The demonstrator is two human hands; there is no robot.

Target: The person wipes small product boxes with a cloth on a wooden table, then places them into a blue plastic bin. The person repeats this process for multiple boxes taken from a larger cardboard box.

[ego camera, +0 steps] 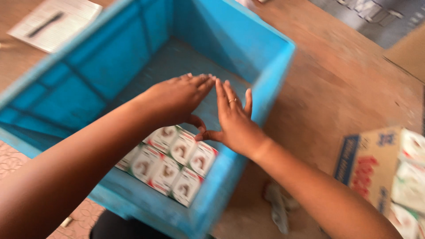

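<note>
Nearest, small white cartons [170,163] lie packed in rows at the near end of a blue plastic crate [88,66]. Just above them, the left hand [175,99] and right hand [232,121] hover flat, fingers spread, grasping nothing. At right, a cardboard box [376,163] sits on the wooden table [327,84]

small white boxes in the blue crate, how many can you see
7 small white boxes show, packed in two rows at the blue plastic crate's near corner; more may hide under the left hand.

Both flat hands, left hand [175,99] and right hand [234,121], over small boxes [170,163] in blue crate [261,57]
</note>
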